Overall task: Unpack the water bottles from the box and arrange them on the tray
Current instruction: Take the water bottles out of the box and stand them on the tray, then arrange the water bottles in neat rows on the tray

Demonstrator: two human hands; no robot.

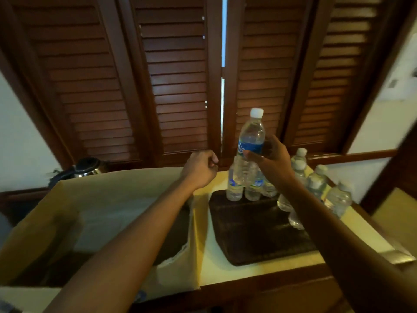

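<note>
Right hand [269, 160] gripped an upright bottle [251, 136] above three bottles [250, 188] standing at the far edge of the dark tray [255, 236]. Left hand [200, 168] was fisted, holding nothing, over the open box [94, 213]. More bottles [318, 186] stood on the worktop [216, 263], right of the tray.

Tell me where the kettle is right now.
The kettle sits at the left of the head view, behind the far wall of the cardboard box, below the wooden louvred shutters.

The clear water bottle [251, 136] has a blue label and white cap. The tray [255, 231] is dark brown; the cardboard box [94, 199] tan.
</note>
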